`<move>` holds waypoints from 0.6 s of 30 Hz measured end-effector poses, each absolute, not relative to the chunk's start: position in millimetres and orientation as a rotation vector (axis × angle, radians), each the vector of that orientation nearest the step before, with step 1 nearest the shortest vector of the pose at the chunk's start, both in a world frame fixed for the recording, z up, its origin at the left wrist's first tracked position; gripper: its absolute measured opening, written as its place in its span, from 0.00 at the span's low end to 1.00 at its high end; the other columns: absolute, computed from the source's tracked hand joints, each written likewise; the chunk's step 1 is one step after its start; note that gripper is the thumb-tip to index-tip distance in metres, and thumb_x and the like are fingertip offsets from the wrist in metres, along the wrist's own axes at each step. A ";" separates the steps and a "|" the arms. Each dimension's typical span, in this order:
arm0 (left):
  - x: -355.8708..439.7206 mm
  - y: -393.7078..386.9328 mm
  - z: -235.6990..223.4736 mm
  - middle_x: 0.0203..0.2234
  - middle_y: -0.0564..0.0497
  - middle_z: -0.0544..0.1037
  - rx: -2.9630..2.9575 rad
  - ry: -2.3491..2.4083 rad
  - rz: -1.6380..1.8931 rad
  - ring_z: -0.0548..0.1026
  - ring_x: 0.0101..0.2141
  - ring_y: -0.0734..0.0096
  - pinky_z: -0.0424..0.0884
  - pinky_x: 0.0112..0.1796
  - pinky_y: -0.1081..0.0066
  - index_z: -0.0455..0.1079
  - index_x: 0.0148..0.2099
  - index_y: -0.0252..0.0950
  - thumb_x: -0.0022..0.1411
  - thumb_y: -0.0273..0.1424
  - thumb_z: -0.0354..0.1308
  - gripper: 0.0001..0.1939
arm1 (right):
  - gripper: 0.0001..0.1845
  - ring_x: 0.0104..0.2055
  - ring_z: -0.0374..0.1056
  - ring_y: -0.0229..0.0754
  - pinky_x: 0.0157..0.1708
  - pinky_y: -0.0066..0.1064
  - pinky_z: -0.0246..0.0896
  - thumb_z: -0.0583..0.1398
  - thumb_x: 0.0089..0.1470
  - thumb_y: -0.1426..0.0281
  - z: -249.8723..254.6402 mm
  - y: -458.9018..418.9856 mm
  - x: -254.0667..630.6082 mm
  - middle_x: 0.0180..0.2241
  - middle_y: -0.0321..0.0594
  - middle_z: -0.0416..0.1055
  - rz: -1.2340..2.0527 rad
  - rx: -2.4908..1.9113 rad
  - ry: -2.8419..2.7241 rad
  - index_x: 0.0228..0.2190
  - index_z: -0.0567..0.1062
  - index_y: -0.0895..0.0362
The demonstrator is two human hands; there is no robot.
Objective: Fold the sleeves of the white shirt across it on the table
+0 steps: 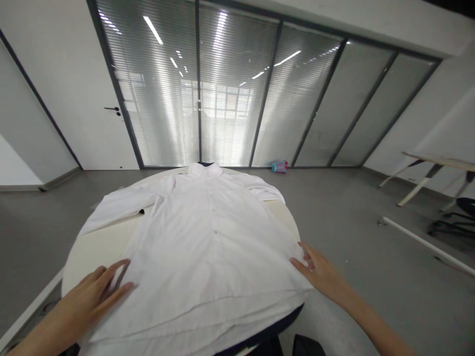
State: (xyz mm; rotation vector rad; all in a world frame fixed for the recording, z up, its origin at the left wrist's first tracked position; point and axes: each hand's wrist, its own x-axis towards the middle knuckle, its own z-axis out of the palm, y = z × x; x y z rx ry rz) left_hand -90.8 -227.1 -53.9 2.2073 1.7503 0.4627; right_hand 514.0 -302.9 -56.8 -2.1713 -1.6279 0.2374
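A white button-up shirt (208, 237) lies spread front side up on a round cream table (96, 249), its collar at the far edge. Its hem hangs over the near edge, with something dark showing under it. My left hand (98, 291) rests at the shirt's left side near the hem, thumb and fingers apart on the cloth. On the opposite side, my right hand (319, 269) touches the shirt's right edge, thumb and fingers apart. No cloth shows pinched in either hand.
Glass partitions with blinds (230, 99) stand beyond the table. A blue and pink bundle (279, 166) lies on the floor (334, 207) by the glass. To the right are a light-topped table (441, 160), a black chair base (452, 225) and a white bar (426, 244).
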 end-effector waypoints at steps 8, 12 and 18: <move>-60.7 -240.4 -39.3 0.54 0.46 0.75 2.137 1.598 0.689 0.75 0.53 0.53 0.74 0.50 0.60 0.65 0.63 0.48 0.60 0.50 0.57 0.31 | 0.42 0.56 0.70 0.57 0.55 0.49 0.65 0.62 0.46 0.44 -70.0 -302.1 509.4 0.57 0.50 0.70 0.412 -2.017 -1.432 0.58 0.66 0.52; -64.2 -238.0 -40.3 0.46 0.46 0.79 2.069 1.542 0.752 0.77 0.49 0.53 0.76 0.46 0.63 0.75 0.53 0.45 0.57 0.51 0.58 0.26 | 0.35 0.43 0.76 0.55 0.46 0.48 0.70 0.59 0.47 0.46 -65.1 -304.8 511.9 0.44 0.46 0.78 0.410 -2.016 -1.360 0.52 0.69 0.51; -73.5 -241.1 -46.3 0.42 0.44 0.80 2.054 1.562 0.714 0.78 0.45 0.51 0.75 0.47 0.60 0.79 0.47 0.45 0.54 0.53 0.59 0.25 | 0.23 0.43 0.76 0.54 0.42 0.43 0.71 0.57 0.47 0.48 -56.3 -317.6 505.0 0.40 0.43 0.79 0.446 -1.941 -1.448 0.40 0.73 0.47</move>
